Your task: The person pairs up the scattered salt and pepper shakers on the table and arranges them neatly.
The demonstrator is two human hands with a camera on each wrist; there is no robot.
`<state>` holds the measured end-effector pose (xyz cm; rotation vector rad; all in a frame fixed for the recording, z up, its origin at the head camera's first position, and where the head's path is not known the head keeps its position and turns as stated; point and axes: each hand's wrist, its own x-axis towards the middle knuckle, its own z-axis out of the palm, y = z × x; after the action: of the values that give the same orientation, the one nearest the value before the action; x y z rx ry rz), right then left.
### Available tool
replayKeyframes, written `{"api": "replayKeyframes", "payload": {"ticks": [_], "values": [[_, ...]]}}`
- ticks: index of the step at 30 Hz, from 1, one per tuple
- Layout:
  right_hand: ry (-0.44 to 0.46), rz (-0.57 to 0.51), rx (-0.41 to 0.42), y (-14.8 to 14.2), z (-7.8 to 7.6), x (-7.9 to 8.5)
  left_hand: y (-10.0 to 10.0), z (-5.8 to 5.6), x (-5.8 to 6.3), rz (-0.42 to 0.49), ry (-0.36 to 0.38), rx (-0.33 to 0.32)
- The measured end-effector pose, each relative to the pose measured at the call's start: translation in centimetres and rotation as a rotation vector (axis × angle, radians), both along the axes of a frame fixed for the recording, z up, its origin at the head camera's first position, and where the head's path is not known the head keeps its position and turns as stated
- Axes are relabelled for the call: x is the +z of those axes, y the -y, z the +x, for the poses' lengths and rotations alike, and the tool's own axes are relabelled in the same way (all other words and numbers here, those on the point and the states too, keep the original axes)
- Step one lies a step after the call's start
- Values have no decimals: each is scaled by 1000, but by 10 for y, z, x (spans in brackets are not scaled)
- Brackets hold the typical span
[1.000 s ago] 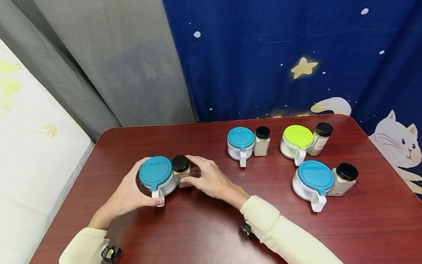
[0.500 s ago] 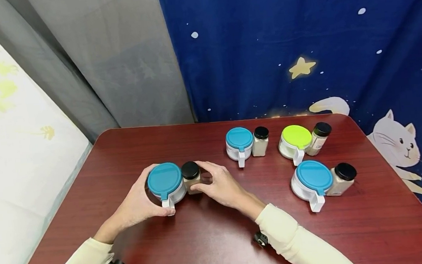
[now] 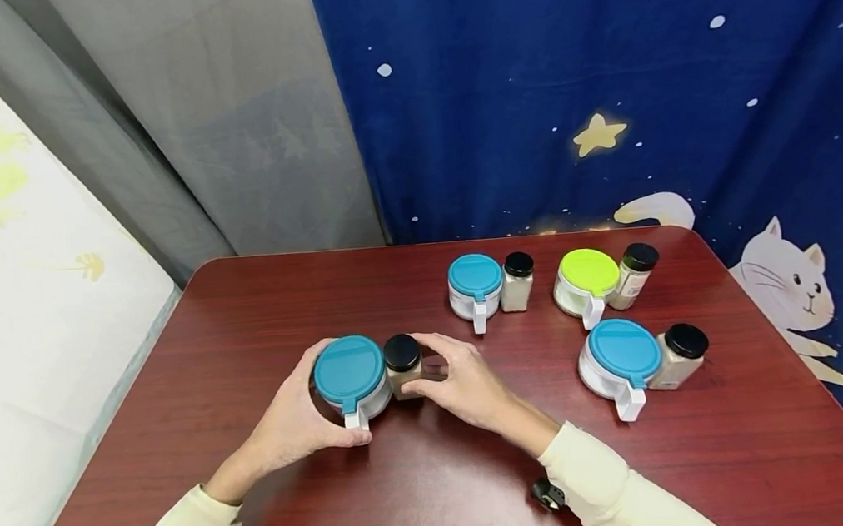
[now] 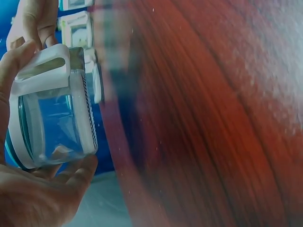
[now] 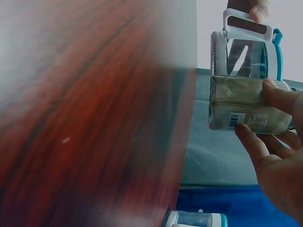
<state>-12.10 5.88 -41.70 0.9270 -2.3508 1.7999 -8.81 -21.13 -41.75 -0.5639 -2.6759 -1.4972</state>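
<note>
My left hand (image 3: 298, 420) grips a round glass seasoning jar (image 3: 350, 374) with a blue lid and a white handle. The thumb lies at the handle (image 4: 45, 66), and fingers wrap the far side. Close against the jar's right side is a spice bottle (image 3: 404, 373) with a black cap. My right hand (image 3: 469, 380) holds this bottle between thumb and fingers. Pale contents and a barcode label (image 5: 236, 119) show on it in the right wrist view. Both wrist views show the two bases raised above the tabletop. The jar looks clear inside.
On the dark red table (image 3: 427, 496), another blue-lidded jar (image 3: 475, 287) stands beside a black-capped bottle (image 3: 517, 281). Farther right are a green-lidded jar (image 3: 587, 282) with a bottle (image 3: 633, 275), and a blue-lidded jar (image 3: 620, 362) with a bottle (image 3: 678, 356). Curtains (image 3: 513, 104) hang behind.
Both hands have moved right and toward the person, carrying the jar and the bottle side by side. The other jars and bottles stay put; the head view has shifted slightly.
</note>
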Motion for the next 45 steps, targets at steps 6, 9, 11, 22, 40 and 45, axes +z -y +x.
{"api": "replayKeyframes", "payload": {"ticks": [6, 9, 11, 22, 40, 45], "values": [[15, -28, 6, -10, 7, -2, -11, 6, 0, -12, -3, 17], [17, -31, 1, -17, 12, -2, -19, 9, 0, -16, -10, 13], [24, -35, -1, -22, 16, -2, -25, 11, -1, -16, -15, 13], [102, -22, -59, -53, 38, -1, -59, 24, -2, -75, -34, 31], [166, -13, -127, -92, 41, -3, -100, 15, -4, -80, -7, -3], [182, 3, -149, -103, 40, -4, -114, 11, -4, -81, 4, -19]]}}
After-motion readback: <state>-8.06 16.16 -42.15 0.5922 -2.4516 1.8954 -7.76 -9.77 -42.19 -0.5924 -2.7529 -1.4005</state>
